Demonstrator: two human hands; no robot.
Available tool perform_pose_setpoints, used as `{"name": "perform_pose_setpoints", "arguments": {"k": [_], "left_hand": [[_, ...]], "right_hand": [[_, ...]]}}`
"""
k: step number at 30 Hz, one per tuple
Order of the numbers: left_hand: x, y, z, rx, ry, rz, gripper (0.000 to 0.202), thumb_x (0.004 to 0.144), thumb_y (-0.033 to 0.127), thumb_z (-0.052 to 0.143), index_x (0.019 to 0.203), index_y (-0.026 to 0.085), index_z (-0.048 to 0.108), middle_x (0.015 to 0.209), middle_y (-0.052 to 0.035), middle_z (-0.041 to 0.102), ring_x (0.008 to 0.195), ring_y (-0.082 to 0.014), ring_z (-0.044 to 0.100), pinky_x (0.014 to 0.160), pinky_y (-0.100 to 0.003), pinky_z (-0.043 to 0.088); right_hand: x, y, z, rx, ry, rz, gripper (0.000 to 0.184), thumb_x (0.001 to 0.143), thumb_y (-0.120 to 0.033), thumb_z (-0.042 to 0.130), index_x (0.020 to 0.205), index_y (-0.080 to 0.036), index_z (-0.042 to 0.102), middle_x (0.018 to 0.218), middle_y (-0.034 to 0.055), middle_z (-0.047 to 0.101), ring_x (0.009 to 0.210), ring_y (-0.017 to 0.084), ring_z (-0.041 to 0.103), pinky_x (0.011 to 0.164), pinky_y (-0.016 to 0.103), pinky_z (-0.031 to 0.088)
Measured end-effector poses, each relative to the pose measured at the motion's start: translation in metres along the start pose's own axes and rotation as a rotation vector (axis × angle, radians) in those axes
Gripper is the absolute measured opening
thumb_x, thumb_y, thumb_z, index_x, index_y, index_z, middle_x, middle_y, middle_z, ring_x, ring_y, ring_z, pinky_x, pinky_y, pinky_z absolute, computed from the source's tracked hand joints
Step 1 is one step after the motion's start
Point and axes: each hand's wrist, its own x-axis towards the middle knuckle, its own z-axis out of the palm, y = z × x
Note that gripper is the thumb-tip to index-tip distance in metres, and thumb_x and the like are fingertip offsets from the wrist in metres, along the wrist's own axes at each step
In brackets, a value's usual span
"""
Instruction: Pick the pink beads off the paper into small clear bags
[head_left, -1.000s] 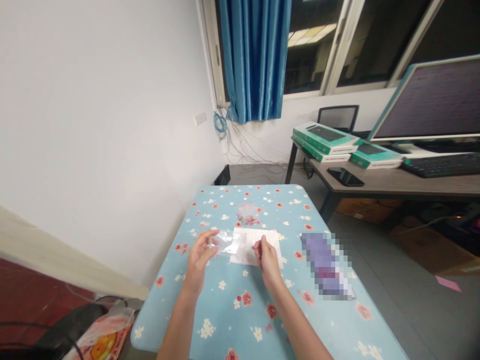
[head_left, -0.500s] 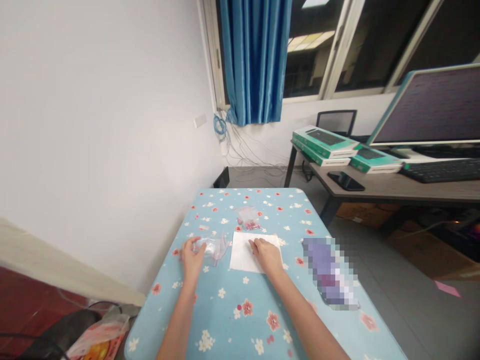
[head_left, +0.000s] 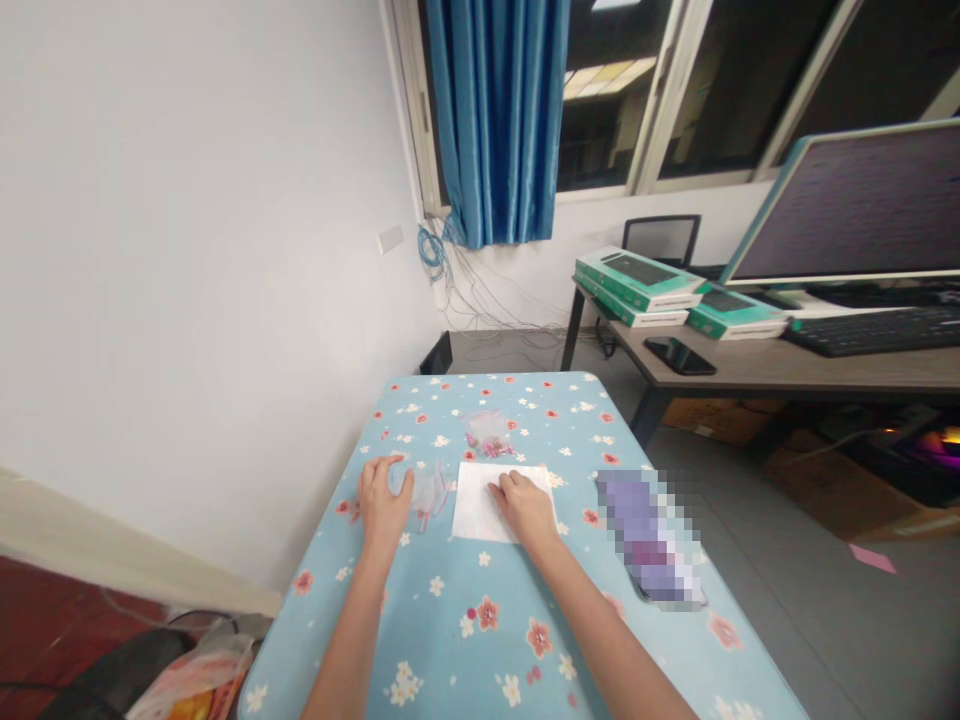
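A white, roughly square sheet of paper (head_left: 472, 502) is laid flat on the light blue, flower-patterned table (head_left: 450, 650), about midway between its left and right edges and nearer the far edge than the bottom of the view. The right hand (head_left: 521, 500) is placed over the sheet's right half, with its forearm brought in across the sheet's near right corner. Its fingers are curled and held close together, the tips directed toward the middle of the paper; whether anything is pinched between them cannot be told.

A clear, flat plastic bag with a reddish-pink strip (head_left: 430, 497) is seen just left of the sheet. The left hand (head_left: 385, 495) is held toward the table's left edge, its fingers arched and parted from the thumb. The bag is lying just to the right of that thumb, its strip turned toward the paper; whether it is touched cannot be made out.

Beyond the sheet, toward the table's far edge, a second clear bag (head_left: 486, 424) is set beside small pink pieces (head_left: 495, 449). A pixelated, mostly purple item (head_left: 637, 520) is placed by the right edge.
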Motion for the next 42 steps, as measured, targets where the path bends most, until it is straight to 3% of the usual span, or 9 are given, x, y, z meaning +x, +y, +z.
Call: {"name": "perform_pose_setpoints", "arguments": {"k": [6, 11, 16, 21, 25, 34, 38, 42], "left_hand": [[0.022, 0.040, 0.028, -0.081, -0.213, 0.189, 0.017, 0.079, 0.022, 0.056, 0.095, 0.020, 0.059, 0.096, -0.0054, 0.059, 0.096, -0.0220, 0.055, 0.087, -0.036, 0.043], [0.026, 0.060, 0.064, 0.046, -0.417, 0.260, 0.022, 0.077, 0.016, 0.057, 0.099, 0.020, 0.059, 0.100, -0.0056, 0.061, 0.098, -0.0206, 0.055, 0.089, -0.033, 0.042], [0.029, 0.067, 0.087, 0.112, -0.454, 0.238, 0.022, 0.079, 0.019, 0.056, 0.101, 0.018, 0.061, 0.101, -0.0084, 0.061, 0.098, -0.0232, 0.055, 0.088, -0.034, 0.041], [0.035, 0.071, 0.101, 0.160, -0.472, 0.208, 0.036, 0.082, 0.030, 0.056, 0.115, 0.015, 0.057, 0.110, -0.0130, 0.061, 0.103, -0.0266, 0.054, 0.090, -0.036, 0.038], [0.034, 0.071, 0.108, 0.157, -0.499, 0.191, 0.040, 0.083, 0.037, 0.055, 0.115, 0.014, 0.058, 0.106, -0.0140, 0.064, 0.102, -0.0276, 0.054, 0.089, -0.037, 0.037], [0.026, 0.079, 0.099, -0.022, -0.472, 0.132, 0.013, 0.081, 0.023, 0.053, 0.080, 0.019, 0.066, 0.090, -0.0096, 0.068, 0.097, -0.0264, 0.054, 0.092, -0.040, 0.034], [0.028, 0.086, 0.080, -0.191, -0.386, 0.038, 0.015, 0.083, 0.026, 0.050, 0.082, 0.019, 0.063, 0.094, -0.0093, 0.067, 0.098, -0.0246, 0.056, 0.092, -0.039, 0.036], [0.023, 0.090, 0.054, -0.399, -0.354, -0.085, 0.024, 0.086, 0.033, 0.039, 0.085, 0.018, 0.057, 0.085, -0.0080, 0.069, 0.080, -0.0193, 0.065, 0.074, -0.031, 0.047]], "right_hand": [[-0.001, 0.000, 0.000, -0.051, 0.000, 0.004, 0.018, 0.092, -0.029, 0.045, 0.086, -0.019, 0.058, 0.088, 0.0067, 0.063, 0.082, 0.018, 0.058, 0.058, 0.026, 0.033], [-0.003, 0.001, -0.001, -0.039, 0.052, -0.003, 0.019, 0.091, -0.030, 0.045, 0.084, -0.019, 0.058, 0.087, 0.0061, 0.062, 0.082, 0.018, 0.057, 0.059, 0.026, 0.033], [-0.005, 0.002, -0.001, 0.048, 0.171, -0.007, 0.022, 0.090, -0.033, 0.044, 0.081, -0.019, 0.058, 0.084, 0.0057, 0.061, 0.081, 0.018, 0.055, 0.060, 0.025, 0.034], [-0.005, 0.002, -0.004, 0.146, 0.271, 0.022, 0.024, 0.090, -0.036, 0.043, 0.081, -0.020, 0.058, 0.078, 0.0037, 0.060, 0.073, 0.016, 0.055, 0.060, 0.024, 0.034], [-0.006, 0.002, -0.006, 0.191, 0.303, 0.050, 0.026, 0.090, -0.037, 0.042, 0.079, -0.020, 0.059, 0.076, 0.0027, 0.061, 0.070, 0.015, 0.055, 0.058, 0.024, 0.033], [-0.006, 0.004, -0.009, 0.230, 0.289, 0.059, 0.028, 0.091, -0.035, 0.040, 0.076, -0.020, 0.058, 0.073, 0.0023, 0.061, 0.069, 0.015, 0.056, 0.058, 0.023, 0.032], [-0.006, 0.003, -0.010, 0.267, 0.304, 0.071, 0.028, 0.092, -0.034, 0.038, 0.081, -0.020, 0.059, 0.075, 0.0029, 0.062, 0.070, 0.015, 0.057, 0.059, 0.024, 0.033], [-0.006, 0.002, -0.015, 0.329, 0.322, 0.100, 0.030, 0.092, -0.035, 0.036, 0.085, -0.020, 0.061, 0.078, 0.0041, 0.063, 0.074, 0.016, 0.057, 0.060, 0.024, 0.033]]}}
